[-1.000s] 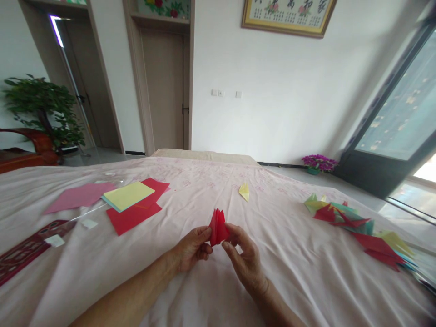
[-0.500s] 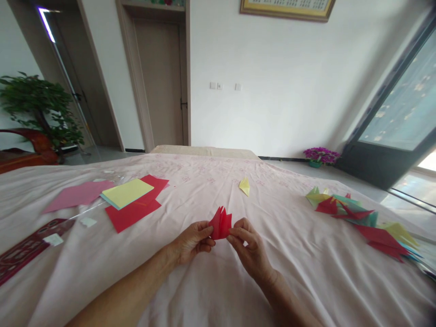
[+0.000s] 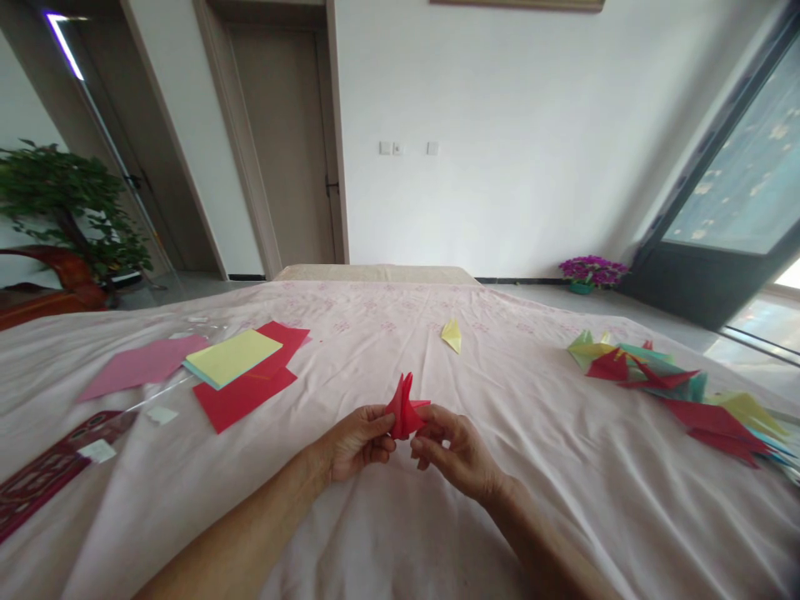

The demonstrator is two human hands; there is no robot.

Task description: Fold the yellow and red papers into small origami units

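Note:
Between my hands, just above the bedsheet, is a red folded paper (image 3: 405,414) with thin points standing up and one flap out to the right. My left hand (image 3: 361,442) pinches its left side between thumb and fingers. On the other side, my right hand (image 3: 451,448) has curled fingers at the right flap; the index finger lies behind the paper and the thumb sits below it. A small yellow folded paper (image 3: 452,336) lies farther out on the sheet.
On the left lie red sheets (image 3: 247,398), a yellow sheet (image 3: 234,357), a pink sheet (image 3: 141,365) and a dark red patterned case (image 3: 53,467). Several folded paper pieces (image 3: 643,368) are heaped at the right. The pale pink bedsheet (image 3: 350,533) is wrinkled.
The red paper's right side has been folded, so a pointed flap now sticks out to the right. My right fingers have shifted around it. The view has tilted slightly down.

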